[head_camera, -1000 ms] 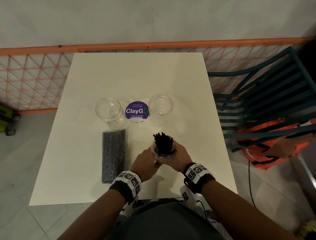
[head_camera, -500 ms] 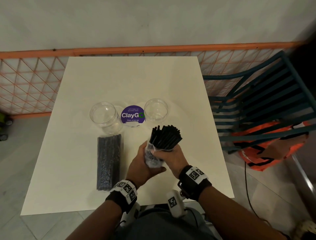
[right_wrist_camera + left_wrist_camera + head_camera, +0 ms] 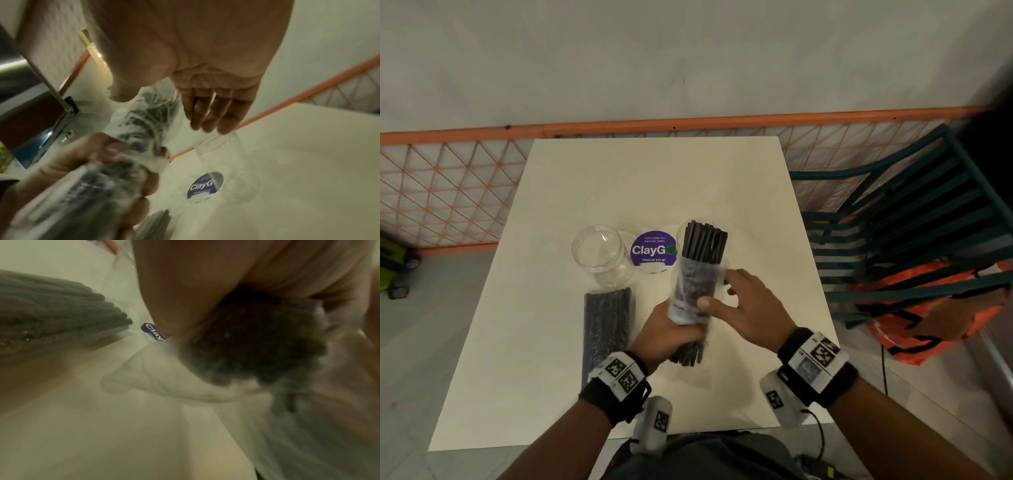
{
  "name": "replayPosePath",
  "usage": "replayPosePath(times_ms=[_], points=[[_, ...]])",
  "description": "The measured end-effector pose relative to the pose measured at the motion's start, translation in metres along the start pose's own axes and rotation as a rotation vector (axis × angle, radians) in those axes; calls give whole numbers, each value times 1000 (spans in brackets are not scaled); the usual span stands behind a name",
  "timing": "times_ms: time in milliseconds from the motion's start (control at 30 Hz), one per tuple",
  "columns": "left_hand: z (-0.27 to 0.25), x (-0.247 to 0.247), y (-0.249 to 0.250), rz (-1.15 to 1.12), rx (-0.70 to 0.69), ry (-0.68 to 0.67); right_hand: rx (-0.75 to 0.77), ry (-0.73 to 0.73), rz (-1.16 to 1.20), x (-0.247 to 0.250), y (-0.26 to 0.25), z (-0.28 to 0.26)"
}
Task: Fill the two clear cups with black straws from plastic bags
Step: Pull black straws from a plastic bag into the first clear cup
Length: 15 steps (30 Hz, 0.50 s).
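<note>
Nearest, left hand (image 3: pixel 671 330) closed round the lower part of a bundle of black straws (image 3: pixel 700 270), still partly sheathed in a crumpled clear plastic bag (image 3: pixel 690 291); bundle tilted, upper ends bare and pointing away over the bench (image 3: pixel 517 359). Right hand (image 3: pixel 743 308) just right of the bundle, thumb laid on the bag, fingers extended and loosely spread, no grip closed. Left of the held bundle, second bag of straws (image 3: pixel 606 325) lying flat and unopened on the bench. Farther out, left clear cup (image 3: pixel 601 253) upright, then round purple "ClayGo" sticker (image 3: pixel 652 251), then right clear cup (image 3: pixel 226 162), largely masked by the straw ends in the head view. Right wrist view alone: right cup standing clear beneath the straight fingertips (image 3: pixel 207 125), not touched. Left wrist view alone: blurred underside of the bundle's near ends; flat bag visible at the side
</note>
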<state>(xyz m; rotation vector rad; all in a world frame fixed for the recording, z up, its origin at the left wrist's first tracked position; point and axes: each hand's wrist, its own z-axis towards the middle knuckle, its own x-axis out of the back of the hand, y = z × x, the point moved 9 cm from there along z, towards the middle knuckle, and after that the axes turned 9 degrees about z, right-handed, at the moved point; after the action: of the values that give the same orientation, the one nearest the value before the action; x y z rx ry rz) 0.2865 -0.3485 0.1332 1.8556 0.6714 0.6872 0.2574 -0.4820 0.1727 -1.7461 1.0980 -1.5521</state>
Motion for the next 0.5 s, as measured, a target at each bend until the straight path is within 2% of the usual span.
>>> replayPosePath(times_ms=[67, 100, 133, 200, 233, 300, 433, 500], points=[[1, 6, -4, -121, 46, -56, -26, -45, -74, 12, -1, 0], [1, 10, -7, -181, 79, -63, 31, 4, -167, 24, -11, -1], [1, 14, -8, -236, 115, -56, 146, 93, -316, 36, -24, -3], [3, 22, -9, -304, 167, -44, 500, 223, -638, 42, -59, -12], [4, 24, -5, -307, 167, -64, 654, 203, -754, 33, -74, -15], [3, 20, 11, -262, 132, -152, 852, 104, -868, 10, -93, -13], [1, 16, 42, -11, 135, -257, 1026, -102, -1056, -30, -100, 11], [2, 24, 47, 112, 201, -248, 1093, -195, -1013, -42, -98, 15]])
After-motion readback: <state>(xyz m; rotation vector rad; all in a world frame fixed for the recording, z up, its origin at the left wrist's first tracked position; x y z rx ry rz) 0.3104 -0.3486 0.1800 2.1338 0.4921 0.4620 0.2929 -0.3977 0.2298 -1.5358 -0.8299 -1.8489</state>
